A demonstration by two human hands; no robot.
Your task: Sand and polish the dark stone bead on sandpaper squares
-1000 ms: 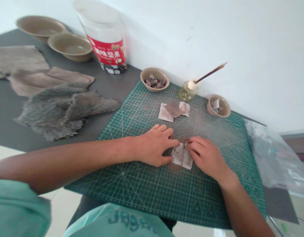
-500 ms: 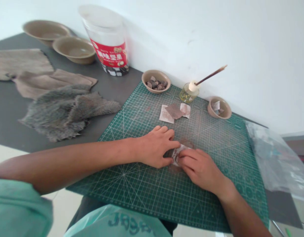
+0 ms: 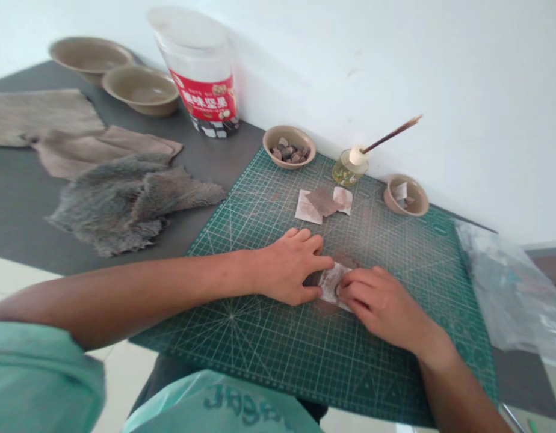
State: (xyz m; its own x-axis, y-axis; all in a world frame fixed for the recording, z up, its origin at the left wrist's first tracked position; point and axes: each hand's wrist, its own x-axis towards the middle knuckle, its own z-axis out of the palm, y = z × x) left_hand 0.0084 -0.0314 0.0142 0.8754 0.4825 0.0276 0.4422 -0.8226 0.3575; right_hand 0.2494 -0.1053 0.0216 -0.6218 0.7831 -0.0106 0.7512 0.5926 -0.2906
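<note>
A small whitish piece of sandpaper (image 3: 330,281) with brown smudges lies flat on the green cutting mat (image 3: 278,349). My left hand (image 3: 292,267) holds its left edge down, thumb and index finger apart on two corners and the other fingers curled. On the paper's right part, my right hand (image 3: 372,300) is closed in a pinch, fingertips down; a sliver of something dark shows at the tips, mostly hidden. Brown dust surrounds the paper. Beyond the hands lie overlapping sandpaper pieces (image 3: 323,201), two pale and one grey-brown.
At the mat's back stand a bowl of stones (image 3: 289,147), a glass bottle (image 3: 349,167) with a brush-like stick, and a small bowl (image 3: 407,195) with scraps. Left are grey cloths (image 3: 120,198), two bowls (image 3: 140,90) and a plastic tub (image 3: 201,78). A clear bag (image 3: 508,288) lies right.
My right hand has slid slightly right across the paper, baring more of its middle. My left hand keeps its place on the paper's edge. The whole view has shifted a little.
</note>
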